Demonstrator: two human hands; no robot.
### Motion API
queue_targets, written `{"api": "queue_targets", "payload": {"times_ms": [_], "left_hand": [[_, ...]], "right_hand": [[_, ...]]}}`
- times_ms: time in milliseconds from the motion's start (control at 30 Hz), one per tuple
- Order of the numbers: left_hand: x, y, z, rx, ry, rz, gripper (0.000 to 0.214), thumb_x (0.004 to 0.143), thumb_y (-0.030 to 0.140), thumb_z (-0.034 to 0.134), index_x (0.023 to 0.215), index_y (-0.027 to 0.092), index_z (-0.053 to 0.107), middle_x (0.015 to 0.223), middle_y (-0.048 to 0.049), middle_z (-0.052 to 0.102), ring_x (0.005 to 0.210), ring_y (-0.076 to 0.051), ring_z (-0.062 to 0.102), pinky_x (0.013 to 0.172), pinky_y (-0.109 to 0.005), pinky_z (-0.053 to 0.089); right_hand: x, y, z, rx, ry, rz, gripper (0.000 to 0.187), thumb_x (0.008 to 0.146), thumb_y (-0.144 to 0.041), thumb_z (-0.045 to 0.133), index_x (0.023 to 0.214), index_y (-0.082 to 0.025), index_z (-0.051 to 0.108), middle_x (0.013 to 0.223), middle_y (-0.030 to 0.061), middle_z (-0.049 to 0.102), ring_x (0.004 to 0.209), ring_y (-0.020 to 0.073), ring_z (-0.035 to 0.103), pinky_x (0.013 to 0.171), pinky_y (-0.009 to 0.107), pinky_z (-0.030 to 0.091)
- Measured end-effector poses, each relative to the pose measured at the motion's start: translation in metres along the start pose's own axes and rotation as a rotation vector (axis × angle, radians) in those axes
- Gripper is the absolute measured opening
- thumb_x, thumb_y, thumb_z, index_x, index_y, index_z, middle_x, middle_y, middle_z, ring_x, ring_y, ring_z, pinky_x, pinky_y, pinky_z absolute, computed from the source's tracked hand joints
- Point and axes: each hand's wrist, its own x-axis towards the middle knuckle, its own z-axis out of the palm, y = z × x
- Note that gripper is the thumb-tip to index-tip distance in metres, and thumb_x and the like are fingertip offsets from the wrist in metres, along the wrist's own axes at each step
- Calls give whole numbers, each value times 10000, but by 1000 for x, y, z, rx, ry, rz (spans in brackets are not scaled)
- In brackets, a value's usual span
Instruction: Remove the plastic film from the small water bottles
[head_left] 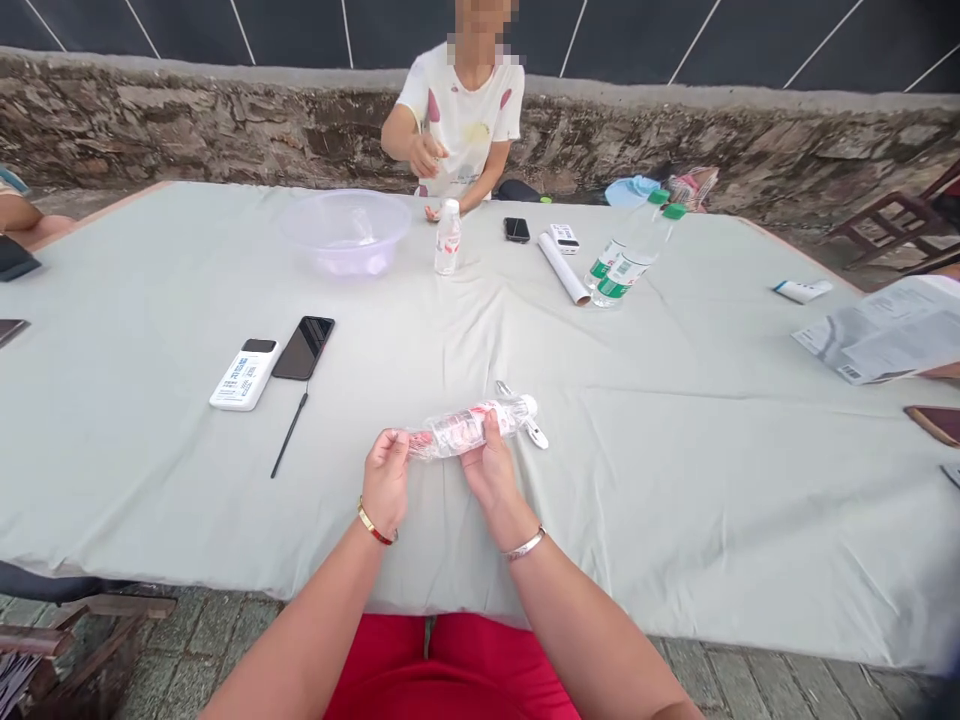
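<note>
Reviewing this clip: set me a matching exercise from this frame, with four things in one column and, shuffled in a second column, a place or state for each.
Things:
1. crumpled clear plastic bottle
2. left hand
3. right hand
4. lilac plastic basin

Places or states:
A. wears a silver bangle on its wrist
B. held between both hands
C. on the far side of the cloth-covered table
D. wears a gold-and-red bracelet on its wrist

Right pairs: 1-B, 2-D, 3-A, 4-C.
</note>
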Motion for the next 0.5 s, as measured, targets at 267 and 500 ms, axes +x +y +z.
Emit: {"api": "queue_targets", "payload": {"times_ms": [267,500], "left_hand": [[-5,11,8,-33,13,16,307,752,456,667,744,211,482,971,-55,715,916,-192,657,896,-363,442],[-2,19,14,-34,135,15,335,735,483,665,769,206,479,698,9,676,655,-154,650,766,-357,487]], "right_hand": [[0,-6,8,2,-14,-4,266,736,-437,700,900,-251,604,873,-41,666,881,130,637,831,268,530],[-6,-13,26,-237,-23,-116,348,696,-479,716,910,-231,597,958,2,675,978,180,627,860,310,522]]}}
